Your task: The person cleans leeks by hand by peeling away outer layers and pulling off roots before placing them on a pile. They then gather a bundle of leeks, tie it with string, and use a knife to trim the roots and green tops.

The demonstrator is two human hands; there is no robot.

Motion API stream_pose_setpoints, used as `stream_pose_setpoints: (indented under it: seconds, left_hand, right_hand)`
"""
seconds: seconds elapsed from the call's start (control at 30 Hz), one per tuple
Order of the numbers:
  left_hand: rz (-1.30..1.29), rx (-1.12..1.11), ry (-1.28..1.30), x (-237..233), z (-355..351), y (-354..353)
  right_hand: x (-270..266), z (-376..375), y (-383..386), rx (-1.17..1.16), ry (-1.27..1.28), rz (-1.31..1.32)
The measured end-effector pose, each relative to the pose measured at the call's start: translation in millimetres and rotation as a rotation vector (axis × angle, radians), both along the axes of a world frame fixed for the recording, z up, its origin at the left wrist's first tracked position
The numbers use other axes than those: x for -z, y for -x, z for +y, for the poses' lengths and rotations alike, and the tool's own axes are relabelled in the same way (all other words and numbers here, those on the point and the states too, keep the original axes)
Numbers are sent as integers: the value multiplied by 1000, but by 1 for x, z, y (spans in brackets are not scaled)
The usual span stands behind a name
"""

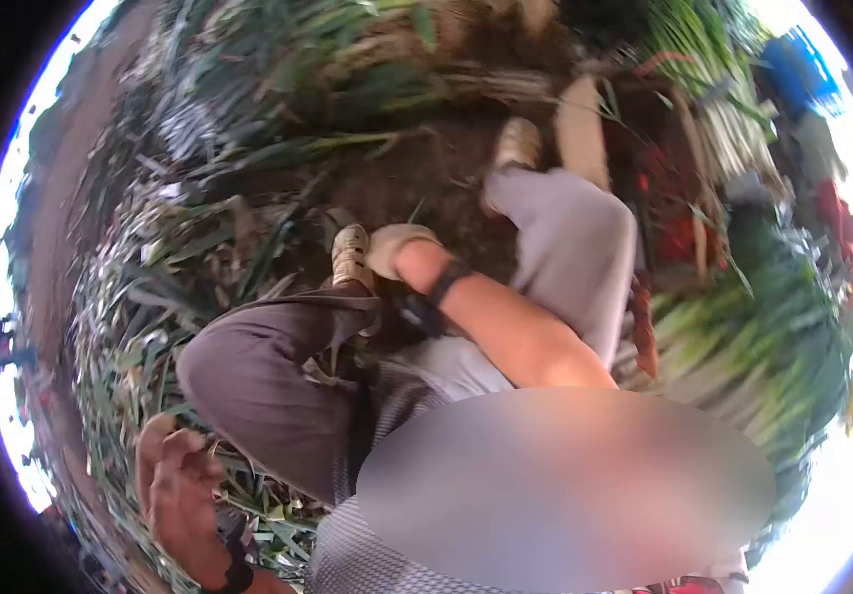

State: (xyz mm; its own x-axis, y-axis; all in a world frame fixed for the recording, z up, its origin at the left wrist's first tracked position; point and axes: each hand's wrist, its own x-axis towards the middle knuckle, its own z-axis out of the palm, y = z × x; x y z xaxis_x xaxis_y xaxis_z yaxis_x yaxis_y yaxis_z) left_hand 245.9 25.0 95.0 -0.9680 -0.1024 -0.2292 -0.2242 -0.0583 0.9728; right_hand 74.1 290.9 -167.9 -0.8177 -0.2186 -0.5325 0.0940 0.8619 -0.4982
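My left hand [181, 485], bare and with a dark band at the wrist, is raised at the lower left beside my left knee. Its fingers are loosely bent and apart, and I see nothing in them. Long green leaves [149, 307] lie strewn around and beneath it. My right hand [397, 247] wears a pale glove and reaches across between my legs, close to my left shoe [351, 255]. The glove's fingers are hidden from view, so whether they grip anything does not show.
Heaps of leafy green stalks [318, 84] lie ahead. Bundled stalks with white lower ends [728, 134] and a green bundle [753, 327] are on the right. A pale board [582, 134] stands beyond my right knee, with something blue [801, 74] farther right. Bare soil [387, 183] shows between.
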Motion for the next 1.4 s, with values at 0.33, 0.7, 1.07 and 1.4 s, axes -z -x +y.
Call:
stream_pose_setpoints:
  seconds: [0.33,0.7,1.07,1.4]
  left_hand:
    - [56,10,-133,3,4,100]
    - [-447,-134,-595,157,24,220]
    - [-603,-197,-665,198,12,266]
    - [-558,-232,-602,252,11,249]
  right_hand:
    - [23,22,69,-24,-128,-222]
    - [125,52,204,140,-449,95]
    - [203,61,261,22,-677,290]
    - [131,-1,136,44,366,-646]
